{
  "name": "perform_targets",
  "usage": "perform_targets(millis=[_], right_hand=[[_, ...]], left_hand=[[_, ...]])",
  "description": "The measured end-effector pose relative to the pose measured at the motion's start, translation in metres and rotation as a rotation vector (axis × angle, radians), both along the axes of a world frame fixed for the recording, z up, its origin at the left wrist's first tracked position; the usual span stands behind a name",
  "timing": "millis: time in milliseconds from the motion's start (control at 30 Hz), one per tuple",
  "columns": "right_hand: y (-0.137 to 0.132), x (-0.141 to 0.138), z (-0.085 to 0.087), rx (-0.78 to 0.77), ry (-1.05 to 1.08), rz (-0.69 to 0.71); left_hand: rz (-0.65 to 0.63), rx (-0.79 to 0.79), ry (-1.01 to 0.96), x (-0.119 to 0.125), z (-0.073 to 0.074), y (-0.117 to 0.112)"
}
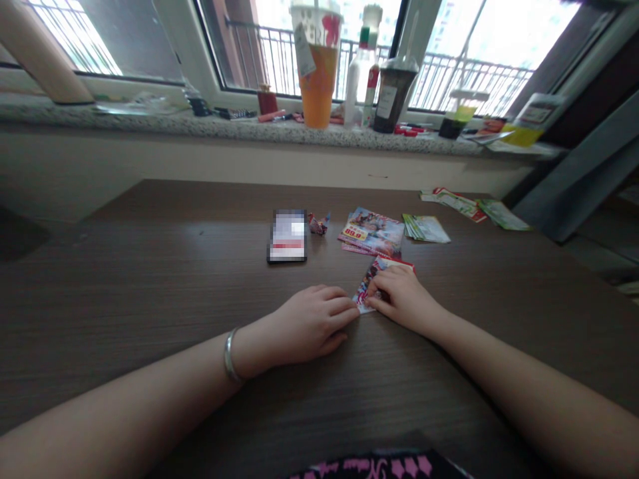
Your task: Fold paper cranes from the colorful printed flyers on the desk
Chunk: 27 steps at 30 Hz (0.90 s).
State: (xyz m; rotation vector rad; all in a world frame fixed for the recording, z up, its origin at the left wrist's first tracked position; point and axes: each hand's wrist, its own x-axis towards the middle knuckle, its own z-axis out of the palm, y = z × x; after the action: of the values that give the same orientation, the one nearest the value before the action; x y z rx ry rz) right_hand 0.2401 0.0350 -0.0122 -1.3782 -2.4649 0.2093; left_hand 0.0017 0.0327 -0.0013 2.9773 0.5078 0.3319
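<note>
A colourful printed leaflet (362, 291) with a red edge lies on the dark wooden table in front of me. My right hand (403, 294) is over it, fingers bent and thumb and forefinger pressing on the paper. Part of the leaflet is hidden beneath that hand. My left hand (319, 322), with a silver bangle at the wrist, lies palm down with its fingers stretched out. Its fingertips touch the leaflet's near left corner. Just beyond is a stack of similar printed leaflets (374, 229), one showing "89.9".
A phone (288, 236) and a crumpled wrapper (318, 225) lie left of the stack. Green leaflets (426, 228) and further papers (504, 215) are at the right. Along the windowsill (249, 130) stand an orange drink cup (318, 80), bottles and a dark cup (393, 96).
</note>
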Motion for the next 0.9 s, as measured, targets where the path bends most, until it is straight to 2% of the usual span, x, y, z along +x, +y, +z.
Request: perform_targets(millis=[900], right_hand=[[-0.0009, 0.0002, 0.0003, -0.036, 0.0, 0.007]], left_hand=[[-0.058, 0.135, 0.053, -0.0031, 0.0008, 0.004]])
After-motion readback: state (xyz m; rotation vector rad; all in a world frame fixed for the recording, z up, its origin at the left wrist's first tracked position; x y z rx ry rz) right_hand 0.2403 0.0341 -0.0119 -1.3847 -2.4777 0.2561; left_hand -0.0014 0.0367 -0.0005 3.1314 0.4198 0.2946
